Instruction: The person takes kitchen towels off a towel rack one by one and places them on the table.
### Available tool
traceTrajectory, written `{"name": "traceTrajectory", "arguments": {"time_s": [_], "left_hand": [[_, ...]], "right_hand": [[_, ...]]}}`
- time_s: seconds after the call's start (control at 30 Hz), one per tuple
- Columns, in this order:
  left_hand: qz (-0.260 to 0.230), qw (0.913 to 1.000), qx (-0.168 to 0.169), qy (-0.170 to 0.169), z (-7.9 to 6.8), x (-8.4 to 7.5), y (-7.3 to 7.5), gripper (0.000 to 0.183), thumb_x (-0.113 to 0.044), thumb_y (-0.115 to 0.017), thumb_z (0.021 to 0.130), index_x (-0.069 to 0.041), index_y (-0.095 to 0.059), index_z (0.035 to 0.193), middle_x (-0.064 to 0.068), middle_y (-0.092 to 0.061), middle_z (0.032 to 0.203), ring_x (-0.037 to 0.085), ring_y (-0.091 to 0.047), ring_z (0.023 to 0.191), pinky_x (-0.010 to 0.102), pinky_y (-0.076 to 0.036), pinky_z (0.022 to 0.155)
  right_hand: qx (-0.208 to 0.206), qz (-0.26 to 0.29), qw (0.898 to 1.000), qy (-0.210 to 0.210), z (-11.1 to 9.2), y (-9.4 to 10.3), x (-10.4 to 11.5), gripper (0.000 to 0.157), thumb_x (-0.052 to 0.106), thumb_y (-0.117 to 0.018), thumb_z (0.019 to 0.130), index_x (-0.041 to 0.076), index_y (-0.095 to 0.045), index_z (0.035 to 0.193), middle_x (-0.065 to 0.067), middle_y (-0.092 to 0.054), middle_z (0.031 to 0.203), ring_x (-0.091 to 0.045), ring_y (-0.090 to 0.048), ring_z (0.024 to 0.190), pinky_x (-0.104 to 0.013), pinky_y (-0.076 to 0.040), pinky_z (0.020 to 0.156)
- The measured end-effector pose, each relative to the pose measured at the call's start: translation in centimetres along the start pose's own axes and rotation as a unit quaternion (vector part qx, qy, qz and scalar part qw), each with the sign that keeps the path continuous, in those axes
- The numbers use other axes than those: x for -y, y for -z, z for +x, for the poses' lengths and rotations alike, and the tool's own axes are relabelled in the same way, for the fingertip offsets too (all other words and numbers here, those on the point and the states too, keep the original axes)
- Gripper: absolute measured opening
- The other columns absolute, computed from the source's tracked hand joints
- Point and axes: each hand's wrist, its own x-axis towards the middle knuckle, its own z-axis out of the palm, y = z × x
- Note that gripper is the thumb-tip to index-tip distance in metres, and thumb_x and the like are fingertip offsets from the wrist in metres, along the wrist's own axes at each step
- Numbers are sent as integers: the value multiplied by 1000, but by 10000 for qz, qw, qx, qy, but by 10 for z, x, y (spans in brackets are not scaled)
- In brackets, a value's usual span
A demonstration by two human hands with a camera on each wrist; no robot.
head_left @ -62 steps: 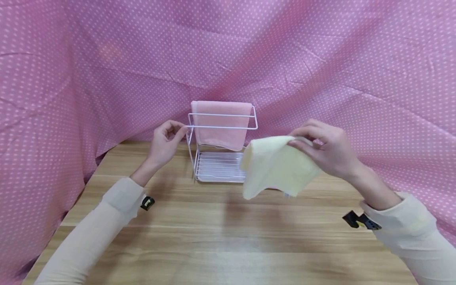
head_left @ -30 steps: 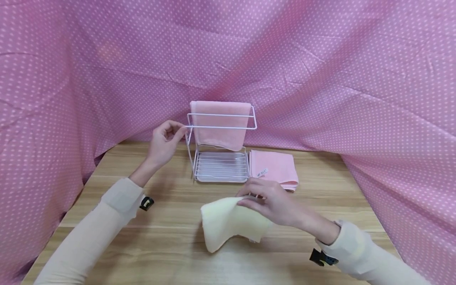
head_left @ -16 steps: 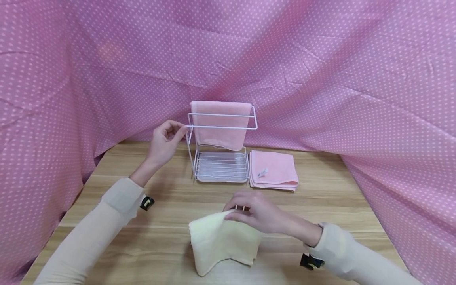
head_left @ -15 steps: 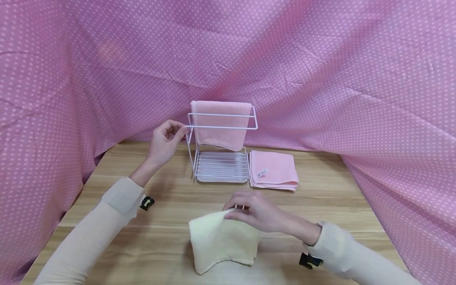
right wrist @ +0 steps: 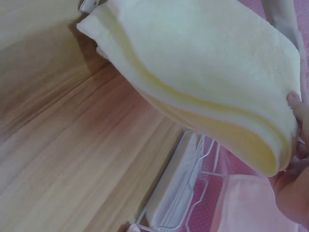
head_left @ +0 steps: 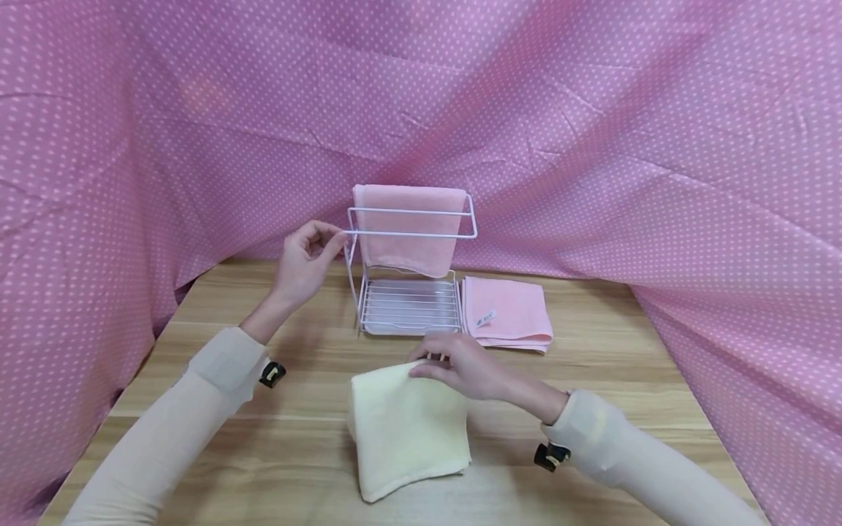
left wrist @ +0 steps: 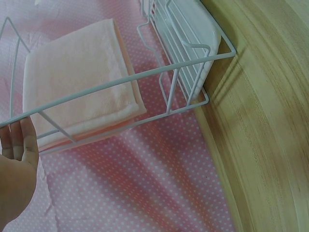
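My left hand [head_left: 304, 263] pinches the upper front left corner of a white wire rack [head_left: 411, 234]. Over the rack's rear bar hangs a folded pink towel [head_left: 409, 252]; the left wrist view shows its layers beside the wire frame. In front of the rack, my right hand [head_left: 470, 369] holds a folded pale yellow towel [head_left: 411, 431] by its top edge, pinched between thumb and fingers. The yellow towel hangs down close to the table; whether its lower edge touches the wood I cannot tell. In the right wrist view its folded layers [right wrist: 207, 58] spread out from the fingers.
A second folded pink towel [head_left: 506, 310] with a small white label lies right of the rack. The rack's base carries a white tray [head_left: 411, 307] under wires. Pink dotted cloth [head_left: 559, 146] drapes behind and beside the wooden table [head_left: 296, 453].
My right hand has brought the yellow towel from the rack's right side down to the front, then lifted it slightly. The pink towel on the table came into view. My left hand stays put.
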Motion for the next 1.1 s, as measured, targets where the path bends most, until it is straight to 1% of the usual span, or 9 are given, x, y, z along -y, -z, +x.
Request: {"name": "traceTrajectory", "arguments": {"time_s": [0.1, 0.3, 0.47, 0.63, 0.83, 0.97, 1.03, 1.1], "left_hand": [[21, 10000, -4, 7, 0, 0, 0, 24, -13, -67, 104, 10, -65, 111, -15, -66, 88, 6, -64, 81, 13, -57, 72], [-168, 9999, 8, -7, 1, 0, 0, 23, -11, -67, 104, 11, -65, 110, -8, -68, 89, 8, -67, 80, 11, -59, 72], [-147, 9999, 7, 7, 1, 0, 1, 23, -11, -67, 104, 10, -65, 111, -10, -67, 89, 12, -68, 81, 11, -59, 72], [-114, 9999, 20, 38, 0, 0, 1, 24, -12, -67, 104, 11, -65, 111, -11, -67, 89, 8, -66, 80, 11, -58, 72], [-97, 10000, 0, 10, 0, 1, 1, 23, -11, -67, 104, 11, -65, 110, -13, -68, 88, 6, -65, 79, 11, -57, 72], [-126, 9999, -26, -23, 1, 0, 0, 22, -9, -67, 103, 12, -65, 110, -10, -68, 87, 1, -65, 77, 11, -57, 71], [-189, 9998, -43, -6, 1, 0, 0, 22, -8, -67, 103, 13, -65, 110, -8, -68, 87, 1, -65, 77, 12, -58, 71], [-277, 9996, -51, 14, 1, 0, -1, 21, -6, -66, 103, 14, -64, 109, -8, -68, 86, 4, -67, 77, 12, -59, 72]], "right_hand": [[10, -53, 9998, -179, 5, -4, -9, 11, 19, -74, 99, 12, -78, 106, 0, -76, 92, -4, -63, 75, -16, -58, 68], [40, -169, 9985, -526, 14, -15, -27, 14, 25, -74, 100, 14, -78, 107, 1, -77, 96, -2, -65, 79, -16, -59, 72], [76, -204, 9970, -740, 21, -24, -40, 15, 26, -74, 100, 14, -78, 107, 1, -79, 99, -5, -67, 81, -16, -58, 74], [165, -256, 9941, -1044, 25, -30, -49, 18, 27, -74, 99, 13, -78, 109, 0, -80, 99, -5, -67, 81, -16, -58, 74], [266, -483, 9906, -1255, 27, -35, -62, 18, 30, -74, 100, 15, -79, 109, 3, -80, 96, 0, -60, 74, -15, -53, 68], [281, -626, 9881, -1376, 24, -36, -69, 16, 29, -75, 99, 15, -79, 107, 4, -79, 93, 2, -60, 73, -16, -52, 68], [287, -684, 9867, -1444, 23, -37, -72, 16, 29, -75, 99, 15, -79, 106, 4, -79, 91, 1, -61, 74, -17, -53, 69], [290, -741, 9854, -1507, 22, -38, -74, 16, 29, -75, 99, 15, -79, 106, 5, -78, 90, 1, -61, 74, -16, -53, 69]]}}
